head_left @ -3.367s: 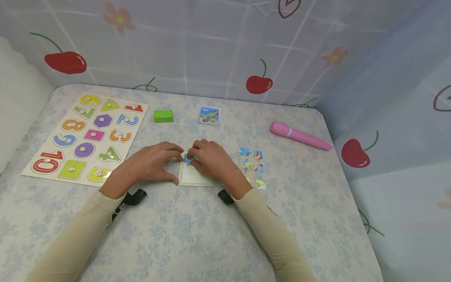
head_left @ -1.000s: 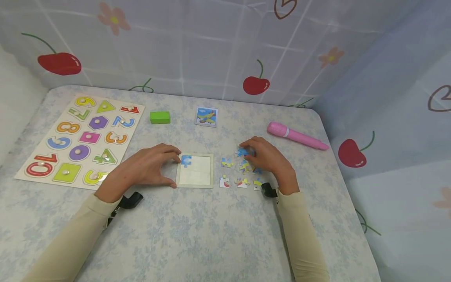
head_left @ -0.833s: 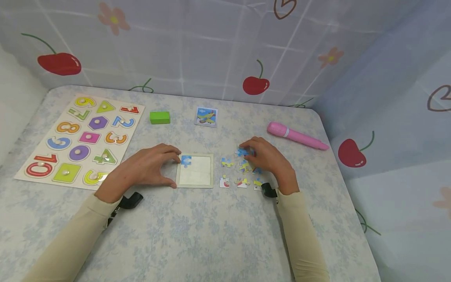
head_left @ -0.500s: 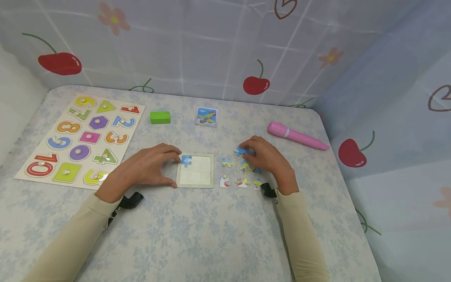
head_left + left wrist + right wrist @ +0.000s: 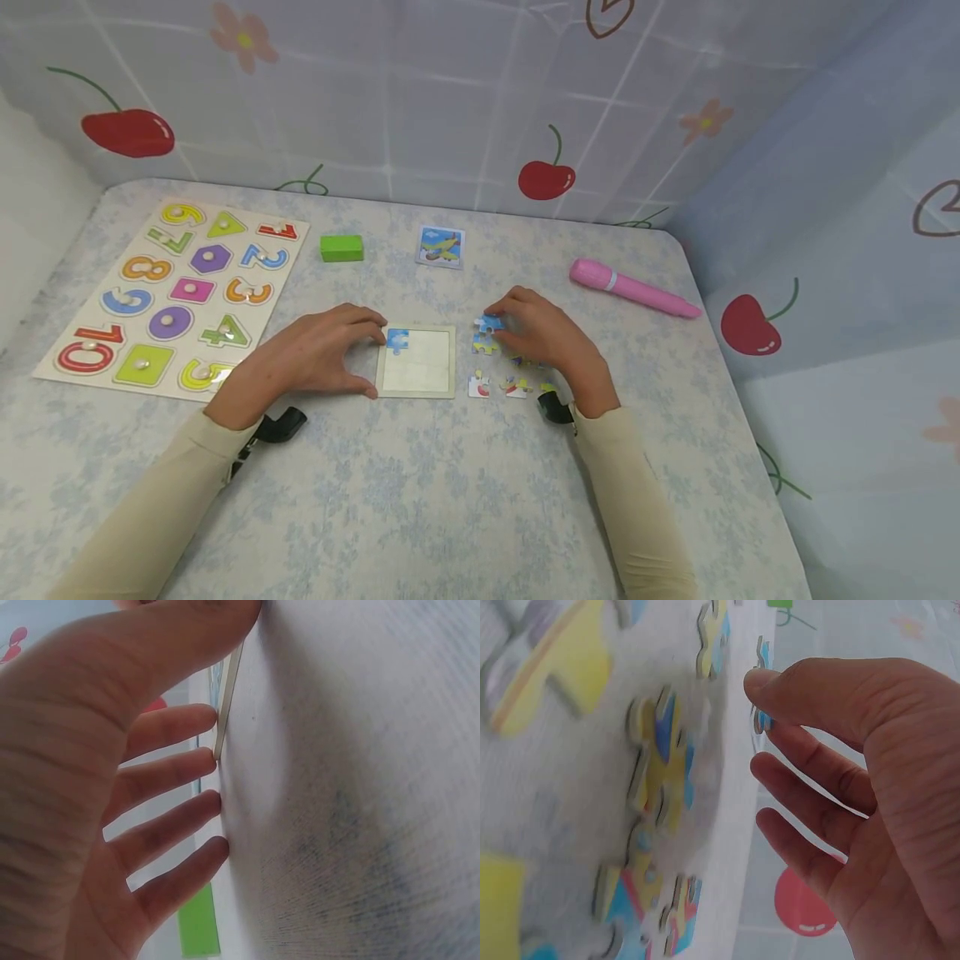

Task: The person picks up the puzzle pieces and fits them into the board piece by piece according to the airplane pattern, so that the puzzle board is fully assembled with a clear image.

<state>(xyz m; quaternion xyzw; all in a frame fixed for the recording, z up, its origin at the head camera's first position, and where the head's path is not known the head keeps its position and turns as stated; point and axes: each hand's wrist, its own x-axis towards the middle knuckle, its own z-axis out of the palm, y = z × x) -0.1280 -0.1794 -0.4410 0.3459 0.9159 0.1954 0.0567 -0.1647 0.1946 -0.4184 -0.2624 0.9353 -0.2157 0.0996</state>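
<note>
One square puzzle tray (image 5: 453,358) lies at the centre of the frame, with one blue corner piece (image 5: 396,339) seated in its upper left corner. A second blue piece (image 5: 489,324) is pinched between thumb and finger of the right hand (image 5: 540,332), just right of centre; the right wrist view shows the remaining fingers spread below, apart from it. The left hand (image 5: 318,346) stands wide, thumb near the tray's lower left corner and fingertips at its left edge, gripping nothing. At least five loose pieces (image 5: 478,386) lie on the patterned cloth (image 5: 420,492) to the tray's right; the right hand partly covers the group, so I cannot tell the full number from the head view.

At the upper left is one number board (image 5: 172,300) with fifteen places, ten numbers and five shapes. Along the upper middle are one green block (image 5: 342,248) and one airplane card (image 5: 440,247); at the upper right, one pink stick (image 5: 633,289) with a pale band.

Compared with half a second ago, the right hand and its piece have shifted left, toward the tray. The left hand, the tray and the seated piece look unchanged.
</note>
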